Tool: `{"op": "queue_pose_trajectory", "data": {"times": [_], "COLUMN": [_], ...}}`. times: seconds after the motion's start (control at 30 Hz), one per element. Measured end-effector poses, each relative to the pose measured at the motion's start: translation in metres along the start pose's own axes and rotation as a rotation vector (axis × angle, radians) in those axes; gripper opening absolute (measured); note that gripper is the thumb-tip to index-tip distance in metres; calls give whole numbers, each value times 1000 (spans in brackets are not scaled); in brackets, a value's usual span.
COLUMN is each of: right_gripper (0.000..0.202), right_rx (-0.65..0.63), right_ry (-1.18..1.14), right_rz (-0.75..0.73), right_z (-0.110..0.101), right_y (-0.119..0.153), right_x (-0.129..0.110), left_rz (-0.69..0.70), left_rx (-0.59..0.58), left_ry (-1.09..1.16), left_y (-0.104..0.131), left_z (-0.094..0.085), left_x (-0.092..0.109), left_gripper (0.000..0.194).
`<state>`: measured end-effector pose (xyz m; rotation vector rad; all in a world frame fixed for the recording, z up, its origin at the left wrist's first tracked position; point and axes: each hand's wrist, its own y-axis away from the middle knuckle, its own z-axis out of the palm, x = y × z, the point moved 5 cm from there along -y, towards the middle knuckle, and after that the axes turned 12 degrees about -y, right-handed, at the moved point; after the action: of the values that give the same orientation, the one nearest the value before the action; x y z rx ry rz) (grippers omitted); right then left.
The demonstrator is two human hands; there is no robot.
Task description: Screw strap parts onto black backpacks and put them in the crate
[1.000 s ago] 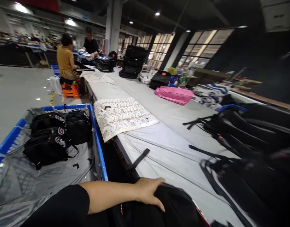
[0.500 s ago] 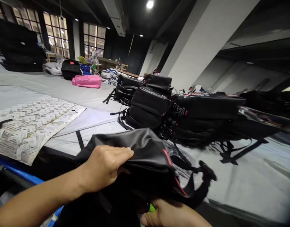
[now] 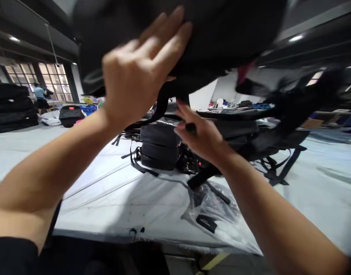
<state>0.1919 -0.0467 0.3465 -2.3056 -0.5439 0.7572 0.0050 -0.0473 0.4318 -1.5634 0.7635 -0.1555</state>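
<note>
A black backpack (image 3: 221, 30) is lifted across the top of the view, blurred and partly cut off. My left hand (image 3: 141, 72) grips its lower left part, with the fingers laid along the fabric. Straps dangle from the bag, and one black strap (image 3: 163, 100) hangs between my hands. Below the bag is my right hand (image 3: 201, 133), with a small tool (image 3: 190, 128) closed in it. Only a dark end with a hint of green shows, so its kind is unclear. The fingertips of that hand are near a hanging strap.
Stacked black backpacks (image 3: 160, 147) stand ahead on the pale table (image 3: 101, 214). A clear plastic bag (image 3: 218, 214) lies near the front edge. Far left are a tall black stack (image 3: 11, 107), a blue crate (image 3: 89, 109) and another person (image 3: 39, 97).
The backpack has risen from the table edge to the top of the view, carried by my left hand. My right hand has come up beneath it, and the plastic bag is now exposed.
</note>
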Motion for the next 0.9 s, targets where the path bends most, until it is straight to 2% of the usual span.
{"op": "queue_pose_trajectory", "data": {"times": [0.03,0.07,0.13,0.2,0.27,0.33,0.37,0.4,0.47,0.53,0.6,0.67,0.73,0.8,0.83,0.87,0.9], "right_gripper": [62,60,60,58,56,57,58,59,60,61,62,63,63,64,64,64,63], "right_rx": [-40,-105,-272,-351,-360,-342,-332,-326,-320,-321,-326,-330,-333,-329,-335,-348,-364], "right_ry": [-31,-62,-58,-34,-31,-40,-51,-66,-107,-148,-194,-254,-307,-343,-358,-370,-380], "right_rz": [8,31,139,326,544,720,781,825,878,905,916,927,956,995,1014,1035,1058], "right_z": [3,9,25,36,39,38,37,37,39,45,54,65,77,87,93,98,103], "right_y": [12,31,84,140,188,222,233,241,251,255,260,267,277,290,296,303,311], "right_x": [9,20,49,85,123,154,166,175,187,192,194,197,203,211,214,218,220], "left_rz": [53,71,45,34,43,55,57,58,68,66,-12,-255,-708,-1182,-1345,-1446,-1490], "left_rx": [65,79,36,-143,-364,-528,-577,-603,-604,-518,-387,-274,-272,-428,-521,-606,-664], "left_ry": [-6,40,164,220,227,234,241,249,273,325,381,410,459,568,627,685,738], "left_y": [-7,-12,-11,5,34,68,82,93,107,116,132,165,221,289,319,343,360], "left_z": [34,73,154,235,306,356,373,384,394,388,375,365,372,396,411,425,440], "left_x": [2,3,11,30,57,83,93,101,108,104,90,63,30,12,12,16,23], "left_gripper": [58,55,53,54,56,57,61,67,82,82,73,69,78,87,90,92,93]}}
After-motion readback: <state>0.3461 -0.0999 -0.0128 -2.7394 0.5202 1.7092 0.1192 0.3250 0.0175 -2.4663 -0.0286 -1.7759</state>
